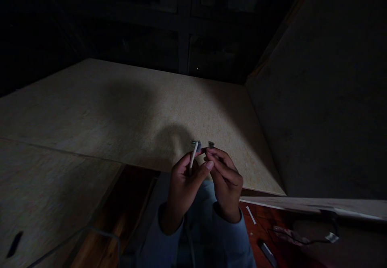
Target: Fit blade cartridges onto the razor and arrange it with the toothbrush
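Your left hand [185, 181] is closed around a slender pale piece [192, 159] with a ridged grey end. Your right hand [225, 175] pinches a small dark piece [211, 144] over the board [181, 106].

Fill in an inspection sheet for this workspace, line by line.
Surface: pale tabletop, a seam at left, shadows across it.
Things in hand: pale-handled item with a ridged grey end; small grey piece; both too dim to identify.
Clutter: dark object on the pale surface at lower left; white strip on the reddish surface at lower right.
Left hand: holds the pale-handled item.
Right hand: fingers pinch the small grey piece.
Cables: grey cable at lower left; dark cord with a white tag at lower right.
Surroundings: dim; upright panel at right.
Spills: nothing seen.
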Demonstrator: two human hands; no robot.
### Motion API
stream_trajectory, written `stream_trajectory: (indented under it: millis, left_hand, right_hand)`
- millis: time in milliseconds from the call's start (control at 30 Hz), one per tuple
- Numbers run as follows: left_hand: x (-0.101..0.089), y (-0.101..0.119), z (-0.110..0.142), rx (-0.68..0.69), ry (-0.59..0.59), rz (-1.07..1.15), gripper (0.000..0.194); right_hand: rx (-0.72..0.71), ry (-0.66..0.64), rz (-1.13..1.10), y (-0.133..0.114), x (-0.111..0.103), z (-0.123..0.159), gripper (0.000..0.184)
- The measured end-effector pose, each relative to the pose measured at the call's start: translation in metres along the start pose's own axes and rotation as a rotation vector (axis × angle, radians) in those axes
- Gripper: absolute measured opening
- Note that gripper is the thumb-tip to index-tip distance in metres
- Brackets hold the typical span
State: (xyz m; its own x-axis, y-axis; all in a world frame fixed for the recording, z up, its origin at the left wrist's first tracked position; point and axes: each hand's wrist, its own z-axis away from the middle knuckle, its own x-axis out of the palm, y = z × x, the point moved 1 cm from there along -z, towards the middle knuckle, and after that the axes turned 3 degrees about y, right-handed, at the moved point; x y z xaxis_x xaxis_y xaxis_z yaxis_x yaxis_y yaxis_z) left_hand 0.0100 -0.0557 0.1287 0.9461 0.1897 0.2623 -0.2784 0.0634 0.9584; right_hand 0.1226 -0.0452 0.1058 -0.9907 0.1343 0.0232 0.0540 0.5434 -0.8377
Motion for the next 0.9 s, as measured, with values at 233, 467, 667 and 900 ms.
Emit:
stream_trajectory:
  millis: [233, 467, 667, 900]
  left_hand:
    - [-0.006, 0.003, -0.005, 0.047, 0.043, 0.047, 0.043]
    - [-0.014, 0.003, -0.012, -0.265, -0.144, 0.291, 0.041]
    - [-0.012, -0.008, -0.016, -0.398, -0.299, 0.379, 0.033]
    - [-0.019, -0.018, -0.020, -0.504, -0.406, 0.412, 0.036]
  right_hand:
    - [0.002, -0.178, -0.001, -0.003, 0.000, -0.002, 0.048]
    - [0.021, -0.159, 0.022, -0.001, -0.004, -0.002, 0.039]
    - [0.004, -0.137, 0.036, 0.004, -0.011, -0.002, 0.049]
    - [0.091, -0.177, -0.022, 0.005, -0.016, 0.000, 0.053]
